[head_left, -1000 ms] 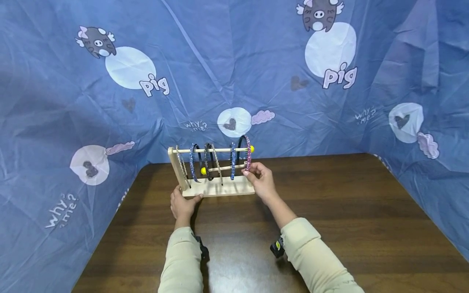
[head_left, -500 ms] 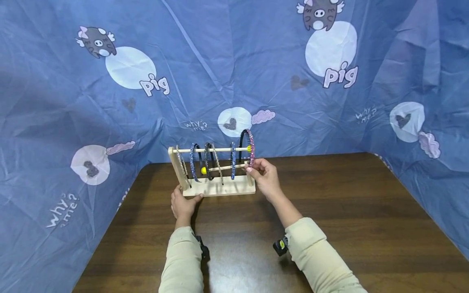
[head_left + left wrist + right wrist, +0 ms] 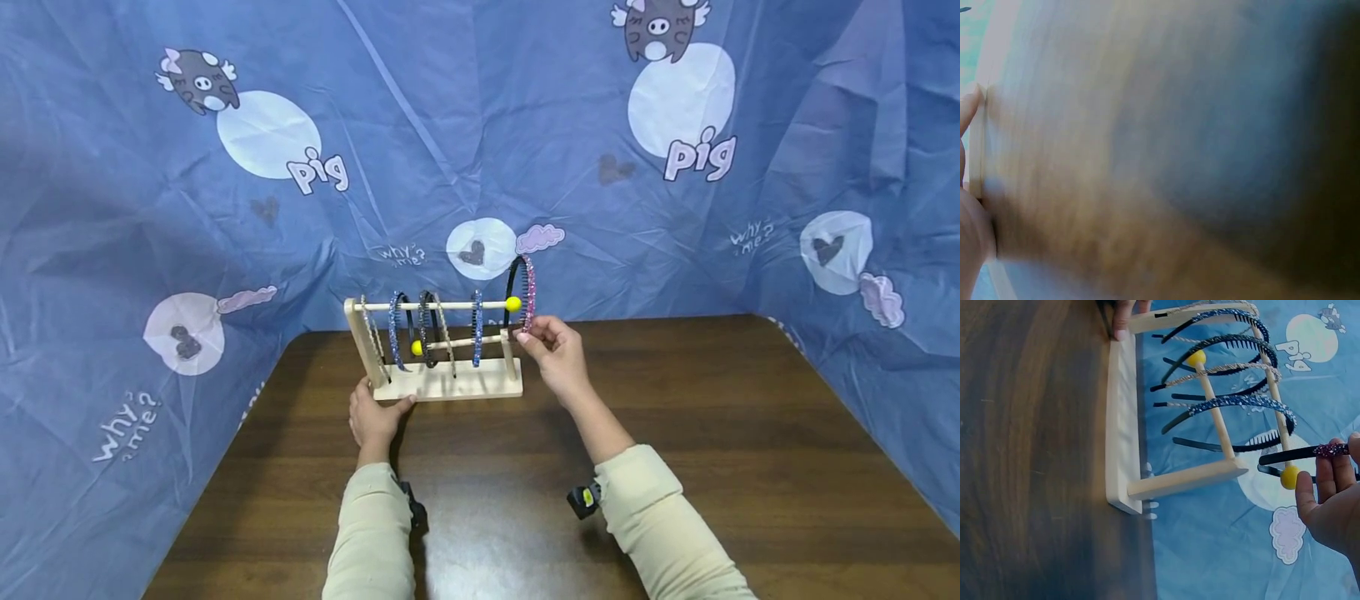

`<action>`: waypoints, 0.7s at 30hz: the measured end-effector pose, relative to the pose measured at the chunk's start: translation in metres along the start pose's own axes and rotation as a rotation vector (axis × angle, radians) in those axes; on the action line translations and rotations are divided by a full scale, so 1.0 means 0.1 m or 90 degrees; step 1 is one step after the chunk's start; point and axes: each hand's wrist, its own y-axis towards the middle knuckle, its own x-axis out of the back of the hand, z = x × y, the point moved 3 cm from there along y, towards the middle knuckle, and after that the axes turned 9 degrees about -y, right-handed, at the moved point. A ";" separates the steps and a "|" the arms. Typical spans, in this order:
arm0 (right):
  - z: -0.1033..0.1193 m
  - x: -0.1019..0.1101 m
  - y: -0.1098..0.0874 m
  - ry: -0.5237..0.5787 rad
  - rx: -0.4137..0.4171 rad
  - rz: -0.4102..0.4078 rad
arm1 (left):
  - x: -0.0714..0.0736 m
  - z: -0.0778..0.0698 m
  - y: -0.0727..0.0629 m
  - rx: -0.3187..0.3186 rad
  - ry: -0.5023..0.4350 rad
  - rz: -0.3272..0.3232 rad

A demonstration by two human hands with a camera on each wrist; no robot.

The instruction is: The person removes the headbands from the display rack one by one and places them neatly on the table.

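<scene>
The left hand (image 3: 372,419) grips the left corner of a pale wooden two-bar rack (image 3: 480,385) on the brown wooden tabletop (image 3: 712,417). Beside the upper bar's round yellow ball (image 3: 513,304), a glittery pink-and-black toothed headband (image 3: 529,296) is pinched by the right hand (image 3: 561,358).

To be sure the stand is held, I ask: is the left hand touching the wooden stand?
Touching. The right wrist view shows it: the left hand has its fingers on one end of the wooden stand.

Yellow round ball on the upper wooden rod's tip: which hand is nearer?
Right. The right hand is just below and right of the yellow ball; the left hand grips the opposite end of the pale wooden base.
</scene>
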 end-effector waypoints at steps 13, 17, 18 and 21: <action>-0.35 0.19 0.08 -0.040 -0.014 -0.033 | 0.01 0.00 0.00 -0.004 -0.005 -0.007; -0.43 0.26 0.06 -0.055 -0.009 -0.041 | 0.01 0.00 -0.01 -0.006 -0.009 -0.007; -0.45 0.28 0.06 -0.061 -0.008 -0.043 | 0.01 0.00 -0.01 -0.006 -0.011 -0.007; -0.54 0.33 0.06 -0.085 -0.007 -0.047 | 0.01 0.00 -0.01 -0.007 -0.017 -0.005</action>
